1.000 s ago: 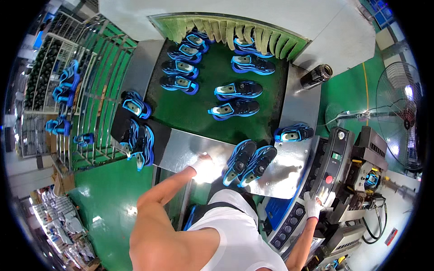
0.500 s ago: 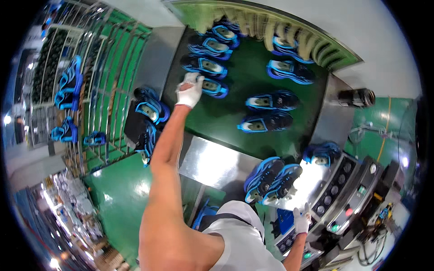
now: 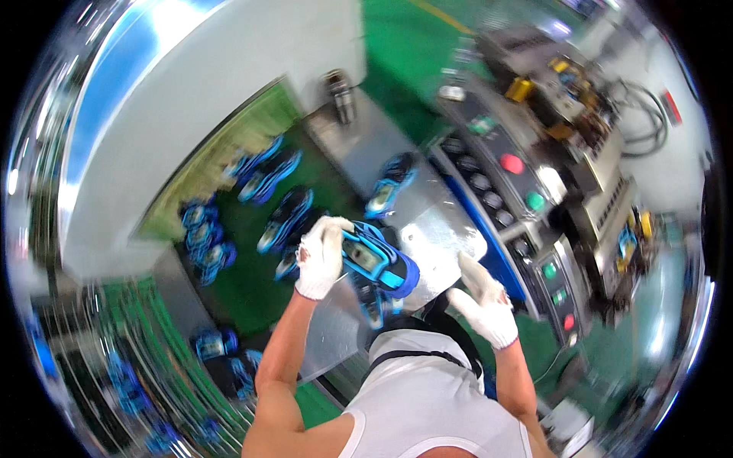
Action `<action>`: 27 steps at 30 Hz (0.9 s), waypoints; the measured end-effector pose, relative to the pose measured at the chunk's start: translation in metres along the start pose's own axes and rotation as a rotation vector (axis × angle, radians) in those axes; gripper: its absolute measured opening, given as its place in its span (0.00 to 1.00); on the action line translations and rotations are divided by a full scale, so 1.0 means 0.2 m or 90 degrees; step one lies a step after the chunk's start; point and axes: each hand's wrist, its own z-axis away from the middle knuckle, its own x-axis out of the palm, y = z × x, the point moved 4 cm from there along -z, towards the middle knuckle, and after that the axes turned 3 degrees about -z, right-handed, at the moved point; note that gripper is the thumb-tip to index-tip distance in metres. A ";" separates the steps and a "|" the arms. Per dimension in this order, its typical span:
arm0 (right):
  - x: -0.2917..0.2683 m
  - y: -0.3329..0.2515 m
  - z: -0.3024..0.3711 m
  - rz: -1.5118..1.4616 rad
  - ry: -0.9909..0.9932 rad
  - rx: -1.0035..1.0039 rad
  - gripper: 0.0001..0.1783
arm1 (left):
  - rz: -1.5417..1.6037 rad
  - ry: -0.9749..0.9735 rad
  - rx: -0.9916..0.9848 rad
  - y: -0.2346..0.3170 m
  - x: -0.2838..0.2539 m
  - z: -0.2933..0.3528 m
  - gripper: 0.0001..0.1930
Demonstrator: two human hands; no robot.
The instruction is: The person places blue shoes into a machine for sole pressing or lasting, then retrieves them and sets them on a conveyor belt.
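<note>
My left hand (image 3: 321, 258), in a white glove, grips a black and blue sports shoe (image 3: 368, 258) by its side. The pale inside of the shoe shows through its opening. To the right of it, my gloved right hand (image 3: 487, 302) hovers over the edge of the metal ledge (image 3: 427, 233), thumb and fingers apart, with nothing in it. Partly hidden under the held shoe, another shoe (image 3: 371, 304) rests on the ledge near my waist. Farther off on the ledge lies a single shoe (image 3: 391, 182).
More shoes (image 3: 286, 217) sit on the green belt (image 3: 240, 286) before a fringed opening (image 3: 217, 156). A dark cylinder (image 3: 340, 95) stands on the far ledge. Control panels with coloured buttons (image 3: 511, 163) and machinery fill the right. A rack (image 3: 141, 328) holds shoes at lower left.
My view has swung to the right. My left hand has come away from the shoes on the belt and now carries one above the ledge. My right hand has shifted from beside the machine.
</note>
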 end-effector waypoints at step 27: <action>-0.98 1.37 1.63 -0.830 0.884 0.016 0.13 | -0.199 -0.605 0.117 1.85 4.07 0.10 0.37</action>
